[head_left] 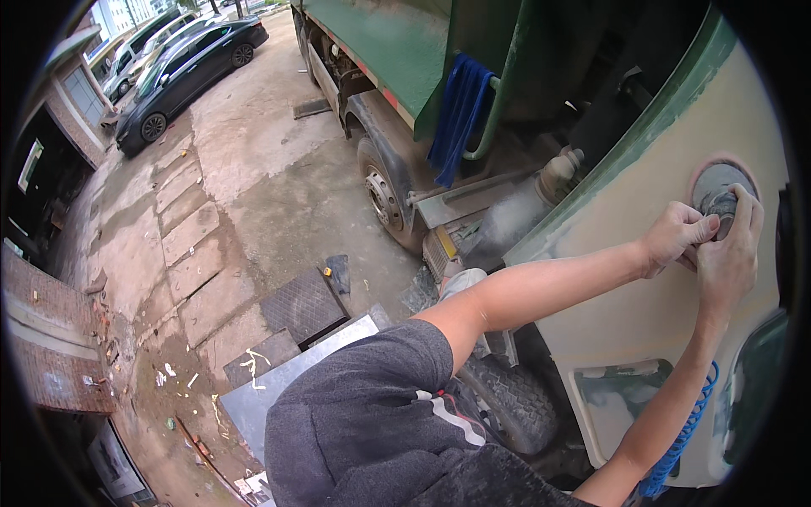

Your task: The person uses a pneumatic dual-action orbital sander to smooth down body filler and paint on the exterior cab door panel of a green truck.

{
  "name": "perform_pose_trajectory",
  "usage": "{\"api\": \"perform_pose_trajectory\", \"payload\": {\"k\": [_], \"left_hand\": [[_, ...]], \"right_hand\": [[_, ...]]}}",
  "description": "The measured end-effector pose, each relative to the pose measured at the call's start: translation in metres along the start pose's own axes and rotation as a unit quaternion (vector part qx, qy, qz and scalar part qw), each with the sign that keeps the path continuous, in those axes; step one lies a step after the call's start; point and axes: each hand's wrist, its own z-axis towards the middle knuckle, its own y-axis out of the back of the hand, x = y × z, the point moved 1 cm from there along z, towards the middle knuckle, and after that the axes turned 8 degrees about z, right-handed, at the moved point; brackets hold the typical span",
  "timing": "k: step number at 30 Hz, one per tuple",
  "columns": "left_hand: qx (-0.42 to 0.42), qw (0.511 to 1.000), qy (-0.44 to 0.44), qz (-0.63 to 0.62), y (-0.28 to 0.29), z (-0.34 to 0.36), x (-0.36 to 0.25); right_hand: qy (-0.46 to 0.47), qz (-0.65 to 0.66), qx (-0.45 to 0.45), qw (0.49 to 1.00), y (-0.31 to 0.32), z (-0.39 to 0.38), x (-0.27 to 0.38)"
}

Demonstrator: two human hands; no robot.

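A round disc sander (718,184) lies with its pad against a beige, filler-coated vehicle panel (625,313) on the right. My right hand (733,241) is closed around the sander's body, fingers over its top. Beside it, my left hand (676,237) is closed on the sander's near side, thumb pressed along it. The hands partly hide the tool's body. A coiled blue air hose (688,427) hangs below my right forearm; where it joins the sander cannot be seen. Green paint edges the panel, and below it sits a recessed opening (621,389).
A green truck (372,42) with a dusty wheel (384,194) stands ahead; a blue cloth (460,114) hangs from its rail. A tyre (515,406) lies near my body. Dark plates (304,300) and litter cover the ground at left. A black car (190,76) is parked farther off.
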Motion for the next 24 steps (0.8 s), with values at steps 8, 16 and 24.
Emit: {"api": "perform_pose_trajectory", "payload": {"k": [8,16,24], "left_hand": [[-0.056,0.963,0.208,-0.165,0.126,-0.234,0.191],[0.019,0.998,0.067,0.002,0.053,-0.074,0.053],[0.049,0.997,0.037,0.039,0.030,-0.041,0.022]], "right_hand": [[0.089,-0.025,0.153,0.984,-0.114,-0.254,0.001],[0.123,-0.006,-0.022,0.992,-0.043,-0.079,-0.006],[0.113,-0.017,-0.054,0.992,-0.014,-0.048,-0.015]]}}
